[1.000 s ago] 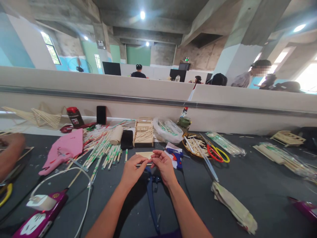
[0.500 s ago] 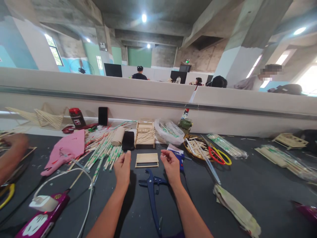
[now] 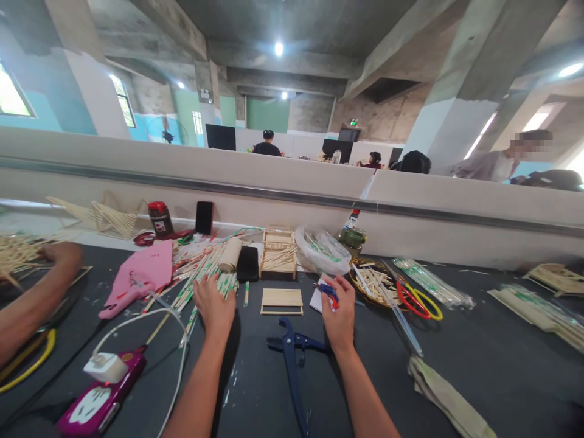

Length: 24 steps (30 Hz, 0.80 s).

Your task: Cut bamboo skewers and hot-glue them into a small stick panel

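My right hand (image 3: 340,310) is closed around a blue and red glue gun (image 3: 325,292), whose handle is largely covered by the fingers. To the left, my left hand (image 3: 214,307) hovers over or rests on green-and-white wrapped sticks (image 3: 189,295), fingers apart and holding nothing. Between the hands lies a small flat panel of wooden sticks (image 3: 281,298) with an open slot along its near side. Just nearer to me is a dark blue pipe cutter (image 3: 292,359), its jaws toward the panel. Behind the panel stands a small stick-built frame (image 3: 278,252).
Around the hands are a basket of short stick pieces (image 3: 376,277), scissors (image 3: 417,299), a rolled cloth (image 3: 447,395), a pink sheet (image 3: 141,274) and a purple power strip (image 3: 103,395) with a cable. Another person's arm (image 3: 31,304) works at far left.
My right hand has moved onto the glue gun and closed on it. My left hand has shifted left to the wrapped sticks and opened. The camera view has turned slightly left.
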Each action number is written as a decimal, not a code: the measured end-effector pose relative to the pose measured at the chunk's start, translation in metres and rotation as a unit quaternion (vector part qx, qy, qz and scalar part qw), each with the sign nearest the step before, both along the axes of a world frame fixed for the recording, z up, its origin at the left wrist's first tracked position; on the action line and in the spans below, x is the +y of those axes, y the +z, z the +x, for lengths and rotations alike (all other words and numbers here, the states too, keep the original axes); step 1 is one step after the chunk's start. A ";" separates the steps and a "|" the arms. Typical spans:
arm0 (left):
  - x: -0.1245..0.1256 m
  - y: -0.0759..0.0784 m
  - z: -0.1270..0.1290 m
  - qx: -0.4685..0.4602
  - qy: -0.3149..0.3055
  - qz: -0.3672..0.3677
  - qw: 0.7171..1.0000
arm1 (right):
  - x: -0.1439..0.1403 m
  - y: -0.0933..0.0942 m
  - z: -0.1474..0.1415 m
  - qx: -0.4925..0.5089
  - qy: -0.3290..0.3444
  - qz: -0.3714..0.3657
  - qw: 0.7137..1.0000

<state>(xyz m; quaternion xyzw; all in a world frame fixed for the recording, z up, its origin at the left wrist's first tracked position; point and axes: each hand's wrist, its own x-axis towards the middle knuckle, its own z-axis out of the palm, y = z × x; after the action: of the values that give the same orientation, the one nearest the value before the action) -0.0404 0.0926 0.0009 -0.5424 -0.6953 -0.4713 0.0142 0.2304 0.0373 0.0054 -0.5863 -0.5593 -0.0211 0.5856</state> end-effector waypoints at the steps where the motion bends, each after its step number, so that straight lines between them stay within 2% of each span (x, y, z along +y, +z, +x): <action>1: 0.002 -0.003 -0.007 0.023 0.019 -0.026 0.999 | 0.000 -0.001 0.001 0.001 -0.006 -0.003 1.000; 5: 0.001 -0.011 -0.014 0.084 0.048 -0.107 0.989 | 0.001 -0.003 0.003 0.020 -0.018 -0.016 0.999; 12: -0.010 -0.009 0.016 0.186 -0.049 -0.140 0.971 | 0.003 -0.007 0.010 0.039 -0.027 -0.015 0.999; 15: -0.013 -0.005 0.023 0.199 -0.059 -0.127 0.970 | 0.003 -0.008 0.007 0.079 0.009 -0.026 0.996; 18: -0.013 0.008 0.030 0.187 -0.060 -0.095 0.976 | 0.001 -0.008 -0.004 0.122 0.076 -0.067 0.987; 21: -0.012 0.031 0.041 0.147 -0.067 -0.050 0.986 | -0.002 -0.005 -0.017 0.119 0.136 -0.061 0.982; 23: -0.014 0.048 0.049 0.114 -0.097 -0.016 0.989 | -0.003 -0.003 -0.022 0.107 0.162 -0.057 0.979; 24: -0.016 0.055 0.053 0.103 -0.134 -0.003 0.986 | -0.004 -0.003 -0.024 0.103 0.168 -0.060 0.979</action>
<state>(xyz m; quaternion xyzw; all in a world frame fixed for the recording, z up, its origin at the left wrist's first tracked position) 0.0123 0.0765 0.0554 -0.6764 -0.6124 -0.4087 0.0209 0.2068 0.0335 0.0027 -0.5169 -0.5866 0.1715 0.5994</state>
